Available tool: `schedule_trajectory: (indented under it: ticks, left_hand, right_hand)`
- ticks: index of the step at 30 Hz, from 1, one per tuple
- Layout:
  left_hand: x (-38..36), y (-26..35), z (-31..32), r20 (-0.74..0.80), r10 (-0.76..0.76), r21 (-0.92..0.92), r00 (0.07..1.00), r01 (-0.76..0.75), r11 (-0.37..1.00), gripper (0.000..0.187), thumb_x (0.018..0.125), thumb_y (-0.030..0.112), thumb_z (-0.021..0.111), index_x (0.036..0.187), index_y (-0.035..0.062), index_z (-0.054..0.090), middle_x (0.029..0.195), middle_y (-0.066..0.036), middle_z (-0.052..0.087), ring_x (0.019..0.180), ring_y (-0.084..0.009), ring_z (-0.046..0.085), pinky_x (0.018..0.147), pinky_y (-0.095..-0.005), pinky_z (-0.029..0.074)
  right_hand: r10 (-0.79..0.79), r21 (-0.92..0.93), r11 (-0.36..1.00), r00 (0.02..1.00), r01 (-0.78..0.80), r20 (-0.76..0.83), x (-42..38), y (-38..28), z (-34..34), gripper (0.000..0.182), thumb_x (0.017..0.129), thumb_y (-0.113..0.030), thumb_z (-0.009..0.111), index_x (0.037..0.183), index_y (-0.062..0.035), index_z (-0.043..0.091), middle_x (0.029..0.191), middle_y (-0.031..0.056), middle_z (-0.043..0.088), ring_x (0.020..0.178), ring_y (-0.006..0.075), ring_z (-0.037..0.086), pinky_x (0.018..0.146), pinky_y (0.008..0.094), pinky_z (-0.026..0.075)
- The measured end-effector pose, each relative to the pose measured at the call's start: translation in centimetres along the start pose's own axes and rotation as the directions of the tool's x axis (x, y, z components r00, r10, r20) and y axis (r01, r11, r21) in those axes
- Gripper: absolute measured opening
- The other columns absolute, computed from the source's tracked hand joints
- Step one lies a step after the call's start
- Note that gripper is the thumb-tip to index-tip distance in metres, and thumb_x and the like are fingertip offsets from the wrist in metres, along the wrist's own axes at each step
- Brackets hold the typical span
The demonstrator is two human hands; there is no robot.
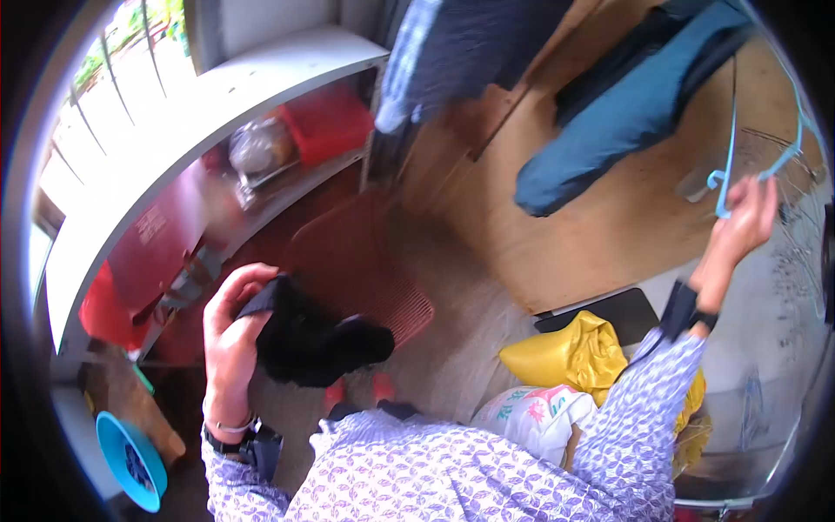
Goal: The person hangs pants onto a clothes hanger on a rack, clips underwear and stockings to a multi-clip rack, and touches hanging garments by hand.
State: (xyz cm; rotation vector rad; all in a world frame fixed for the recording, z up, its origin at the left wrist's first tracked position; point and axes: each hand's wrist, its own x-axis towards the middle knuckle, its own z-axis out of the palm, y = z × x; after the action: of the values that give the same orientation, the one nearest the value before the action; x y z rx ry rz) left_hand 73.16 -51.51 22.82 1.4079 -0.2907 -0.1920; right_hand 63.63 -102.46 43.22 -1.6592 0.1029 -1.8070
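My left hand (235,331) is closed on a bunched black cloth garment (317,339), which hangs down beside it over the floor; its exact kind cannot be made out. Out to the right, my raised right hand (746,216) has its fingers closed around a light blue clothes hanger (724,187). That hanger's thin bars run upward past the hand, and motion blurs the fingers a little. Blue trousers (617,148) hang above and to the left of the right hand, and dark clothes (487,52) hang at the top middle.
A white-topped shelf (287,65) curves along the left, holding red items (326,122). A red plastic chair (357,261) stands ahead. Yellow (570,348) and white bags (535,418) lie at lower right, near a wooden panel (557,252). At lower left is a blue basin (109,435).
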Motion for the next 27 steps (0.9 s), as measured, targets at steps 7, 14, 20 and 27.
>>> schedule_trajectory:
  ticks: [7,14,20,27]
  left_hand:
    - [0.7,-0.7,-1.4,-0.018,-0.067,0.060,0.998,0.068,0.996,0.035,0.074,-0.006,0.051,0.108,0.0007,0.059,0.093,0.000,0.059,0.088,-0.0063,0.053,0.081,-0.0192,0.041]
    - [0.8,-1.5,0.6,0.047,-0.127,-0.001,0.991,0.128,0.992,0.036,0.075,-0.004,0.050,0.109,0.0014,0.060,0.094,-0.002,0.060,0.090,-0.0091,0.056,0.085,-0.0199,0.041]
    - [1.3,-0.4,2.1,0.129,-0.149,-0.020,0.980,0.152,0.988,0.035,0.075,-0.002,0.050,0.109,0.0003,0.060,0.095,-0.004,0.061,0.090,-0.0107,0.056,0.083,-0.0208,0.042]
    - [0.8,2.6,5.6,0.254,-0.123,-0.121,0.959,0.158,0.980,0.030,0.079,0.002,0.050,0.107,-0.0001,0.060,0.094,-0.006,0.063,0.087,-0.0120,0.060,0.078,-0.0218,0.046]
  right_hand:
    - [0.440,0.175,0.825,0.805,-0.537,0.398,-11.0,0.8,-5.0,0.039,0.092,-0.009,0.051,0.126,0.0060,0.043,0.063,0.0009,0.041,0.047,0.0073,0.034,0.052,0.0249,0.031]
    - [0.419,0.453,0.552,0.703,-0.700,0.574,-19.6,-3.3,-6.1,0.044,0.096,-0.038,0.042,0.116,-0.0011,0.055,0.052,-0.0050,0.026,0.042,0.0063,0.021,0.048,0.0262,0.021]
    - [0.178,0.550,0.326,0.621,-0.769,0.763,-25.8,-5.7,-2.3,0.046,0.093,-0.052,0.039,0.112,-0.0155,0.060,0.051,-0.0050,0.028,0.040,0.0081,0.019,0.046,0.0273,0.019]
    - [0.160,0.636,0.268,0.684,-0.724,0.711,-31.6,-5.9,2.0,0.056,0.093,-0.053,0.039,0.107,-0.0028,0.061,0.048,-0.0043,0.031,0.040,0.0078,0.022,0.045,0.0272,0.020]
